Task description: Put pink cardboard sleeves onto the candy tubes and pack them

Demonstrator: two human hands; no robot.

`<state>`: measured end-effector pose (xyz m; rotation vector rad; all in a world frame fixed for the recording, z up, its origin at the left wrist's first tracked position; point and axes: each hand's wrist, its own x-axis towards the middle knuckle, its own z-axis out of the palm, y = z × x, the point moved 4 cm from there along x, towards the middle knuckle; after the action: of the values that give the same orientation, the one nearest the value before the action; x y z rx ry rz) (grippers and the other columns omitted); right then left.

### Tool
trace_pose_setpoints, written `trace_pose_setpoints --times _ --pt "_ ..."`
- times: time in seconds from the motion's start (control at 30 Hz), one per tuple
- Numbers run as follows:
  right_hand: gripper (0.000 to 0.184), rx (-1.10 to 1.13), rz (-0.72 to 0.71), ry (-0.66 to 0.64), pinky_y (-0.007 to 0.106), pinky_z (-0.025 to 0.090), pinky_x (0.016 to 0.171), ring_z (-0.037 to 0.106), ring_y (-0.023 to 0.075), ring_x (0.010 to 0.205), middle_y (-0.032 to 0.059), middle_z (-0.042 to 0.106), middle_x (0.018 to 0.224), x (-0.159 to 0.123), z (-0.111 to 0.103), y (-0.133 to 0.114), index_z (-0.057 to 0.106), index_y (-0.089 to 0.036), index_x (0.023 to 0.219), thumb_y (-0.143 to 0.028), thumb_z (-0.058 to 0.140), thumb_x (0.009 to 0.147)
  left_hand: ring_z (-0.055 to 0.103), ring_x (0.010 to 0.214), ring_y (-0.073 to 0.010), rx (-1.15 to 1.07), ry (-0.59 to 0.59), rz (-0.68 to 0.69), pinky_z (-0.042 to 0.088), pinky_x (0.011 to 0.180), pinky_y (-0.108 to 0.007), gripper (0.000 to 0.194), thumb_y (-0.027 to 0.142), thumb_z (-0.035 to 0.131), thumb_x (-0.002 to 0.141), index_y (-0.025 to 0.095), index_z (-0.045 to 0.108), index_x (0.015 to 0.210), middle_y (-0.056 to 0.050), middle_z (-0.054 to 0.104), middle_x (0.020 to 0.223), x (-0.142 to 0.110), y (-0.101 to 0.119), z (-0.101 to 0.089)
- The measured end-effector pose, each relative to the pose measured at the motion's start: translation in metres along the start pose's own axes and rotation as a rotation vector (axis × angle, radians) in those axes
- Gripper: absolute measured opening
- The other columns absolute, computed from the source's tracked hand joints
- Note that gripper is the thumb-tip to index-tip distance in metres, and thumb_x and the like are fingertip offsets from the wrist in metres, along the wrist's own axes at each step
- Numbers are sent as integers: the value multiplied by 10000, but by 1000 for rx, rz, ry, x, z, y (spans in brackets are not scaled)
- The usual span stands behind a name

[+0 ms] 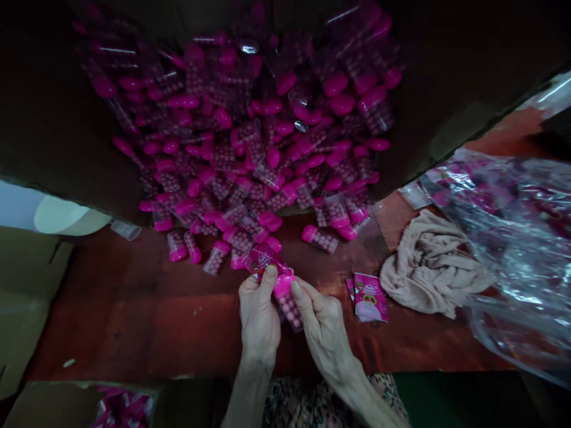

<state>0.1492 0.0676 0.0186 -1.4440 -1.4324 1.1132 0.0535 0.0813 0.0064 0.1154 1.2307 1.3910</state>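
Note:
My left hand pinches a printed pink card label between thumb and fingers, its upper part standing above the fingertips. My right hand grips a clear plastic tube with a pink cap, filled with round pink sweets or beads. The tube's capped end sits just beneath the label, and the two hands nearly meet around it. A large heap of similar pink-capped tubes spreads across the table in front of my hands. A small stack of pink printed labels lies to my right.
The reddish-brown tabletop carries a crumpled beige cloth and a clear plastic bag with pink contents at the right. A dark cardboard wall rises behind the heap. A cardboard box holding pink packets sits at the lower left.

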Motion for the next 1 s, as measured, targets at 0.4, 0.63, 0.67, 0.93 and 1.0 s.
trace_pose_setpoints --times 0.4,0.63,0.67,0.93,1.0 --pt "551 -417 -311 180 247 526 464 631 170 450 116 697 618 3 -3 -3 406 28 1318 -373 302 954 522 468 -86 14 -118 -79 451 558 -228 234 352 743 636 134 656 636 4 616 541 -2 -11 -1" --pt "627 -363 -303 -19 231 482 403 601 162 408 122 683 592 2 -4 -3 381 77 1308 -418 215 960 435 383 -64 233 -116 -10 372 436 -201 223 315 761 603 136 641 546 25 552 447 -1 2 -6" --pt "640 -382 -312 -27 232 473 392 586 160 389 124 677 580 1 -4 -3 393 79 1300 -429 205 958 435 390 -63 285 -102 12 357 425 -195 221 301 770 587 129 641 538 21 556 452 0 6 -6" --pt "607 -112 -170 -121 211 458 405 533 126 385 18 591 490 1 -7 5 327 28 1359 -410 322 940 484 390 -103 149 -160 -84 403 428 -228 313 427 746 596 139 634 542 4 541 420 -7 0 -1" --pt "588 25 -108 -135 196 457 402 544 114 414 6 604 547 1 -8 9 286 -21 1388 -388 353 933 511 414 -122 120 -164 -93 415 429 -238 339 459 756 565 137 648 566 -8 553 433 -8 -6 -2"
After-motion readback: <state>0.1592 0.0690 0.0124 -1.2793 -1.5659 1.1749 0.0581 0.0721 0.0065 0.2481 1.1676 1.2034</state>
